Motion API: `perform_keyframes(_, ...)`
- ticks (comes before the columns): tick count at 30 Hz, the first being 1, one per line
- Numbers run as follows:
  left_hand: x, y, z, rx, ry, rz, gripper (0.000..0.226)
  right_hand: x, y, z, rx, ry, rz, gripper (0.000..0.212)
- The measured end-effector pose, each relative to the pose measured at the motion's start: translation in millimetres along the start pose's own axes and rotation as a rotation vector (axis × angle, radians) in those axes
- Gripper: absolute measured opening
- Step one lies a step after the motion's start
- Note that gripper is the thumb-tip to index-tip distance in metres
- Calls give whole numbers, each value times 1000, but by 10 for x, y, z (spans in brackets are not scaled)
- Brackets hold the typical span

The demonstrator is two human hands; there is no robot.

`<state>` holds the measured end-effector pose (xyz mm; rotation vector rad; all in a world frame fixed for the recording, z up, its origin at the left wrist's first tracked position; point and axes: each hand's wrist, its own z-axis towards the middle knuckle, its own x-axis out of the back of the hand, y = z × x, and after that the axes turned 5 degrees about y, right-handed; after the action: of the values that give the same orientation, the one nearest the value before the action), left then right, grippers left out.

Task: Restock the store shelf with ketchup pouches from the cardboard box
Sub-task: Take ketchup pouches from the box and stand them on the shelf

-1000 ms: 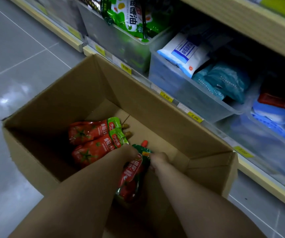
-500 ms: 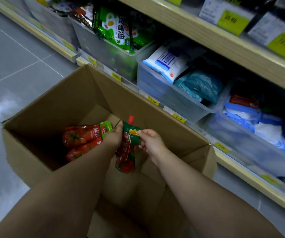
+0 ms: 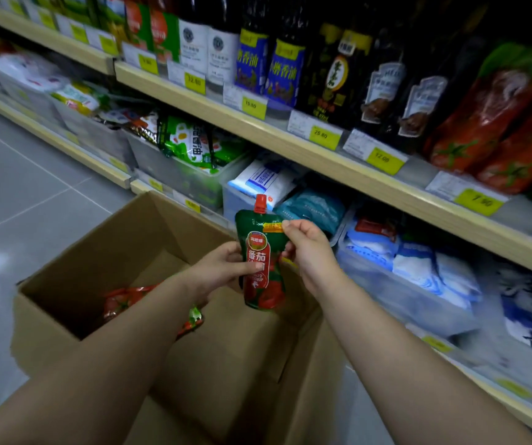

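Ketchup pouch (image 3: 262,261) held upright above the open cardboard box (image 3: 104,248), left hand (image 3: 223,268) gripped its side, right hand (image 3: 306,248) pinched its top edge, more pouches (image 3: 123,300) lay inside, shelf (image 3: 322,162) behind.

Shop aisle; price-tagged shelves (image 3: 290,139) of bottled sauces (image 3: 332,59)

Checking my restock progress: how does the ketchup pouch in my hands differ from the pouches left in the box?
The held pouch stands upright, red cap up; the box pouches lie flat. The held pouch is up out of the cardboard box, held by the left hand and pinched by the right hand; the box pouches rest untouched on its floor. Both show red and green print.
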<state>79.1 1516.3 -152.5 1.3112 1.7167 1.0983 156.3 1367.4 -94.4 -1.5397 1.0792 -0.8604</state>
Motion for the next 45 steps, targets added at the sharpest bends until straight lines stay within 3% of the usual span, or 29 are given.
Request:
perform_keyframes(4, -306, 465, -44, -153, -12, 92, 42, 298, -436, -16, 84, 82, 38, 19)
perform_keyframes(7, -588, 722, -76, -185, -52, 122, 40, 609, -686, -109, 138, 141, 41, 15)
perform_keyframes(11, -1019, 1009, -100, -212, -32, 111, 40, 1083, -882, -261, 174, 136, -174, 18)
perform_keyframes(16, -1563, 1367, -108, -256, -26, 106, 22, 1614, -997, -397, 188, 211, -339, 25)
perform_keyframes(21, -2136, 1744, -95, -299, 38, 108, 50, 2095, -1050, -460, 217, 370, -476, 21)
perform_keyframes(25, -2640, 2032, -7, -375, 55, 160, 39, 2537, -1191, -454, 239, 561, -473, 25)
perform_keyframes(30, -3232, 2363, 85, -427, -44, 194, 26, 3059, -1405, -425, 234, 675, -421, 29)
perform_keyframes(34, -3544, 2630, 132, -487, -75, 202, 42, 3343, -1671, -287, 281, 729, -437, 26)
perform_keyframes(39, -3787, 2829, 189, -544, 6, 264, 69, 3526, -1835, -103, 330, 757, -397, 19)
perform_keyframes(45, -3936, 2792, 271, -625, -41, 279, 47, 3594, -1752, -19, 398, 799, -402, 14)
